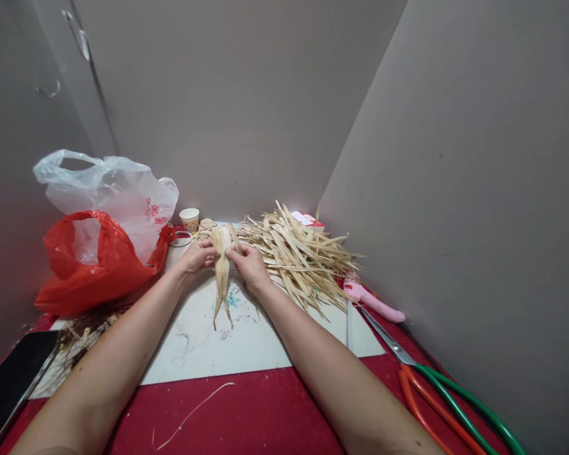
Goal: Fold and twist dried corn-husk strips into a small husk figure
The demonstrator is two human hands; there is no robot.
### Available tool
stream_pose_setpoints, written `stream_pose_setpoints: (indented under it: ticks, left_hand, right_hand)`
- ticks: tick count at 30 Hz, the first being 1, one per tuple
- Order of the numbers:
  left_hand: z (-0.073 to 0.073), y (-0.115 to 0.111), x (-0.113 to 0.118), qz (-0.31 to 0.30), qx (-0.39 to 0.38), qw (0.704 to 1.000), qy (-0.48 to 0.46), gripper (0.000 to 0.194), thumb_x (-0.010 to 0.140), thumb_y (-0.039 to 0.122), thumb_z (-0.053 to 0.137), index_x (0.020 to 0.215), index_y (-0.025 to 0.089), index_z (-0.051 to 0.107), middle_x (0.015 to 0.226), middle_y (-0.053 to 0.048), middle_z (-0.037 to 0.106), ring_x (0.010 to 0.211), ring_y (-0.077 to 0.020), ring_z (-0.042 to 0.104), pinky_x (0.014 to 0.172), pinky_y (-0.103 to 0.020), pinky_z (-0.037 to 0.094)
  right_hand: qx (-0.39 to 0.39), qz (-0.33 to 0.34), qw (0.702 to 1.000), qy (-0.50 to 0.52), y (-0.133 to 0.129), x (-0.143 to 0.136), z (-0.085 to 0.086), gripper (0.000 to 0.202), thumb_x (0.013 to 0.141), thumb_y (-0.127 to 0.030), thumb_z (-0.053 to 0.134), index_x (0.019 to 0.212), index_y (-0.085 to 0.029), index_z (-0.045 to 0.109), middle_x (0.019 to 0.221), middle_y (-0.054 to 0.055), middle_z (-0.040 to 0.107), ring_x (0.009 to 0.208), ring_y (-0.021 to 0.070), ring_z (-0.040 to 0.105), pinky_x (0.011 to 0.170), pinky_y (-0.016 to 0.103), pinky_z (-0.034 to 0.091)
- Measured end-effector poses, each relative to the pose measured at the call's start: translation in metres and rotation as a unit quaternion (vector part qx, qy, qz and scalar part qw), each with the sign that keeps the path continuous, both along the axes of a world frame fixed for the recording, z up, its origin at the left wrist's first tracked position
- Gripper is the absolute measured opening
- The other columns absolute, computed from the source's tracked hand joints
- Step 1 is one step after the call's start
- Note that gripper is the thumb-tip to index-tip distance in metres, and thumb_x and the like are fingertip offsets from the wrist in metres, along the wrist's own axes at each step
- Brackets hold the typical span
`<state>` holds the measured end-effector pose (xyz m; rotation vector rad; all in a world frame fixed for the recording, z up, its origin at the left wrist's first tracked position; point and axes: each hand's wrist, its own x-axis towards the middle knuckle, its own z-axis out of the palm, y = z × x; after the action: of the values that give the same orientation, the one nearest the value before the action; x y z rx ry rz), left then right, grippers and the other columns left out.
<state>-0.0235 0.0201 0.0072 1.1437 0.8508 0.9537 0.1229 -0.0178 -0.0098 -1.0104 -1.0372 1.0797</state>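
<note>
In the head view, my left hand (198, 258) and my right hand (249, 264) meet over the white board (208, 357). Between them is a pale, straw-coloured piece of dried husk (222, 278), hanging upright with its lower end split into two pointed tails. My left fingers pinch its left edge. The right thumb and fingers grip its right side near the top, where a narrow strip sticks up. Just right of my right hand lies a large heap of dried husk strips (303, 259).
Red (99, 272) and clear (118, 183) plastic bags stand at left, beside a paper cup (189, 219). A black flat device (16, 373) lies front left. At right are a pink tool like a glue gun (372, 300) and scissors (408, 363). Grey walls enclose the back and right.
</note>
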Motion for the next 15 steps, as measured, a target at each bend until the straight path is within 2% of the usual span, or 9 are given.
stream_pose_setpoints:
  ticks: [5,9,12,15]
  left_hand:
    - [-0.003,0.003,-0.001,0.015,0.001,1.000,0.009,0.024,0.051,0.013,0.071,0.075,0.014,0.065,0.062,0.002,0.060,0.051,-0.0059,0.051,0.053,-0.019,0.040]
    - [-0.002,0.004,-0.002,0.034,0.004,0.999,0.027,0.023,0.051,0.012,0.068,0.073,0.014,0.063,0.060,0.003,0.058,0.050,-0.0052,0.048,0.047,-0.016,0.034]
    - [0.003,0.001,-0.001,0.018,-0.008,1.000,0.019,0.023,0.050,0.010,0.066,0.072,0.015,0.061,0.057,0.004,0.055,0.046,-0.0043,0.043,0.042,-0.015,0.029]
    - [0.008,-0.002,0.001,-0.007,-0.026,0.999,-0.018,0.025,0.050,0.010,0.067,0.074,0.015,0.060,0.059,0.004,0.054,0.046,-0.0049,0.044,0.044,-0.017,0.037]
  right_hand:
    - [0.011,0.001,1.000,-0.008,0.001,0.000,-0.002,0.022,0.059,-0.035,0.071,0.065,-0.016,0.061,0.057,-0.005,0.053,0.054,0.0096,0.042,0.058,0.025,0.036]
    - [0.007,0.002,1.000,-0.007,0.002,0.001,-0.003,0.023,0.058,-0.035,0.071,0.067,-0.016,0.062,0.056,-0.005,0.051,0.053,0.0096,0.041,0.056,0.024,0.034]
    - [-0.002,0.010,1.000,-0.004,0.002,0.002,-0.004,0.024,0.059,-0.037,0.071,0.069,-0.017,0.062,0.054,-0.006,0.049,0.051,0.0094,0.039,0.054,0.024,0.032]
    - [-0.002,0.014,1.000,-0.003,0.003,0.003,-0.005,0.025,0.059,-0.038,0.071,0.068,-0.017,0.062,0.054,-0.006,0.050,0.052,0.0092,0.039,0.054,0.024,0.032]
